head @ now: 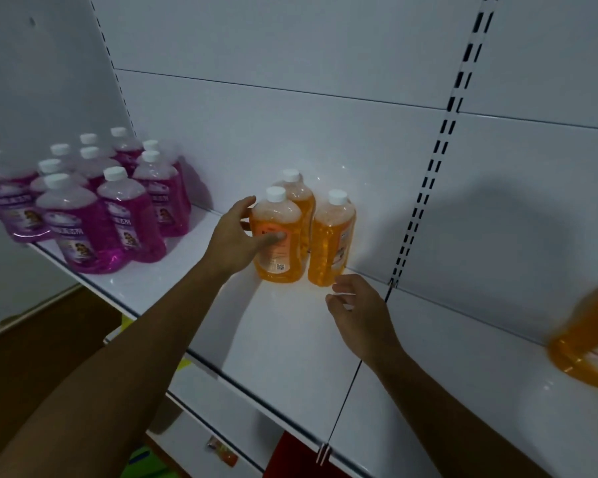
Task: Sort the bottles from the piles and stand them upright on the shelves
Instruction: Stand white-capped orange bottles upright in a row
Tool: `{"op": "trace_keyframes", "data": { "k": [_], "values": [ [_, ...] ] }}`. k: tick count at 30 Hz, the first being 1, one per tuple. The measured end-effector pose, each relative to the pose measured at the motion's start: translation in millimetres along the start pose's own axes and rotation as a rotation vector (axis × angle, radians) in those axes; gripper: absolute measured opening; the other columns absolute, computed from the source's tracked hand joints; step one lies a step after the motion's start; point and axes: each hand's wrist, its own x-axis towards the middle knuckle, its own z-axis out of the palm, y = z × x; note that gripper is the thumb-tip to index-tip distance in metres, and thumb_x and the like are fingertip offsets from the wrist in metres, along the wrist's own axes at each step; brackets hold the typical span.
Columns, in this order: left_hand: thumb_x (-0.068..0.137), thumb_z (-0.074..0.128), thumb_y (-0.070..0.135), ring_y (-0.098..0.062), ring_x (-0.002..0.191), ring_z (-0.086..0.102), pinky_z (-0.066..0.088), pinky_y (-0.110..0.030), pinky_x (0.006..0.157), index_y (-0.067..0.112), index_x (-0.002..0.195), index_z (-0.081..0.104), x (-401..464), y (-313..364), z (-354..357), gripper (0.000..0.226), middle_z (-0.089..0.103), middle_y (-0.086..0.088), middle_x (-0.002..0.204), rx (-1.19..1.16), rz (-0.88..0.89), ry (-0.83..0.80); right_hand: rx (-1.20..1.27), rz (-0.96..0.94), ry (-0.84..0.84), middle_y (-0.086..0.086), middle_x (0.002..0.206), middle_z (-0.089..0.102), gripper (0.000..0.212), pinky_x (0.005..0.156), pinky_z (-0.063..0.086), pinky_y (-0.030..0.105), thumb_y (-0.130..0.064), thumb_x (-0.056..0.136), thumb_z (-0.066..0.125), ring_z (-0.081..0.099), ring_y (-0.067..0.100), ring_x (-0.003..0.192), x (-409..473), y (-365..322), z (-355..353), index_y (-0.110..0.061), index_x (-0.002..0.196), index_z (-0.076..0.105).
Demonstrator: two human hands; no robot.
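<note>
Three orange bottles stand upright in a tight cluster near the back of the white shelf (290, 339): front orange bottle (278, 243), rear orange bottle (299, 194) behind it, right orange bottle (332, 241) touching or just beside the front one. To the left, well apart, a group of pink bottles (94, 201) with white caps, all upright.

Left hand (233, 238): fingers and thumb curled round the front orange bottle at mid-body, thumb across the label. Right hand (354, 305): relaxed, fingers loosely spread, holding nothing, on or just above the shelf in front of the right orange bottle; contact with the bottle cannot be told.

Step in hand, as judged: seating the front orange bottle into its colour group. Next move likely calls for releasing it square against its neighbours without tipping them, then fetching another.

One more orange bottle (587, 339) shows blurred at the right edge of the shelf, apparently lying tilted rather than standing; a likely next pick.

Writing: pink labels carry large white Chinese characters, partly legible ("洁剂" seems to end the line) above a small picture. Front orange bottle's label shows a square code near the base; text too small to read. No brand legible.
</note>
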Motion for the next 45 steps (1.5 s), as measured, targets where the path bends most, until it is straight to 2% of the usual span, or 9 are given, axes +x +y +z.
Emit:
{"op": "trace_keyframes", "data": {
  "k": [7, 11, 16, 23, 27, 29, 36, 41, 45],
  "values": [
    [0.061, 0.085, 0.05, -0.018, 0.091, 0.063, 0.058, -0.039, 0.077, 0.015, 0.104, 0.058, -36, 21, -5, 0.062, 0.063, 0.0, 0.101, 0.159, 0.044, 0.105, 0.056, -0.045, -0.121, -0.01, 0.118, 0.059, 0.044, 0.078, 0.045, 0.011, -0.031, 0.086, 0.07, 0.059, 0.003, 0.103, -15, -5, 16, -0.027, 0.125, 0.05],
    [0.061, 0.076, 0.067, -0.01, 0.076, 0.06, 0.05, -0.025, 0.06, 0.023, 0.096, 0.052, -63, 45, 5, 0.061, 0.058, 0.01, 0.085, 0.328, 0.075, 0.181, 0.227, -0.172, -0.234, -0.022, 0.129, 0.049, 0.075, 0.095, 0.048, 0.025, -0.038, 0.078, 0.077, 0.048, -0.006, 0.118, -32, -21, 30, -0.036, 0.14, 0.034],
    [0.063, 0.067, 0.075, -0.002, 0.066, 0.05, 0.032, -0.014, 0.056, 0.031, 0.099, 0.041, -96, 82, 44, 0.062, 0.047, 0.019, 0.08, 0.389, 0.113, 0.214, 0.245, -0.232, -0.101, 0.001, 0.14, 0.045, 0.099, 0.099, 0.047, 0.046, -0.045, 0.063, 0.083, 0.048, 0.018, 0.126, -53, -25, 20, -0.027, 0.143, 0.028],
    [0.074, 0.054, 0.076, -0.008, 0.067, 0.057, 0.049, -0.028, 0.057, 0.023, 0.082, 0.054, -106, 126, 95, 0.053, 0.057, 0.007, 0.073, 0.3, 0.418, -0.126, 0.327, -0.071, -0.078, 0.008, 0.1, 0.065, 0.052, 0.083, 0.057, 0.046, -0.012, 0.07, 0.08, 0.065, 0.021, 0.091, -72, 0, -67, -0.018, 0.115, 0.053],
    [0.082, 0.051, 0.062, -0.006, 0.102, 0.061, 0.05, -0.026, 0.082, 0.023, 0.109, 0.06, -102, 130, 132, 0.048, 0.065, 0.007, 0.105, -0.175, 0.189, -0.42, 0.403, -0.058, -0.144, 0.01, 0.107, 0.065, 0.051, 0.081, 0.057, 0.029, -0.007, 0.064, 0.072, 0.066, 0.016, 0.097, -90, 15, -126, -0.027, 0.109, 0.057],
    [0.086, 0.058, 0.052, -0.018, 0.115, 0.06, 0.05, -0.036, 0.094, 0.023, 0.127, 0.056, -101, 129, 153, 0.05, 0.065, 0.002, 0.121, -0.336, 0.055, -0.693, 0.504, 0.025, -0.196, 0.006, 0.116, 0.065, 0.06, 0.088, 0.055, 0.037, -0.006, 0.065, 0.069, 0.064, 0.018, 0.107, -100, 24, -151, -0.027, 0.119, 0.054],
    [0.079, 0.072, 0.021, -0.029, 0.108, 0.066, 0.056, -0.036, 0.08, 0.014, 0.124, 0.06, -112, 151, 218, 0.047, 0.068, -0.012, 0.116, -0.582, 0.047, -0.979, 0.625, 0.184, -0.118, 0.013, 0.128, 0.061, 0.071, 0.103, 0.042, 0.056, 0.002, 0.067, 0.065, 0.057, 0.032, 0.12, -135, 58, -212, -0.014, 0.134, 0.047],
    [0.073, 0.078, 0.021, -0.024, 0.097, 0.069, 0.057, -0.035, 0.071, 0.012, 0.119, 0.058, -126, 177, 253, 0.051, 0.069, -0.006, 0.108, -0.576, 0.132, -0.865, 0.286, 0.065, 0.345, -0.021, 0.123, 0.06, 0.05, 0.093, 0.052, 0.026, -0.018, 0.089, 0.066, 0.057, -0.002, 0.113, -160, 63, -227, -0.036, 0.131, 0.047],
    [0.078, 0.077, 0.015, -0.021, 0.098, 0.066, 0.059, -0.032, 0.069, 0.017, 0.114, 0.058, -134, 190, 275, 0.041, 0.065, -0.004, 0.11, -0.479, 0.206, -0.71, 0.062, 0.002, 0.526, -0.03, 0.116, 0.054, 0.046, 0.08, 0.037, -0.003, -0.01, 0.09, 0.062, 0.049, -0.018, 0.104, -172, 67, -223, -0.036, 0.124, 0.046]
  ]
}}
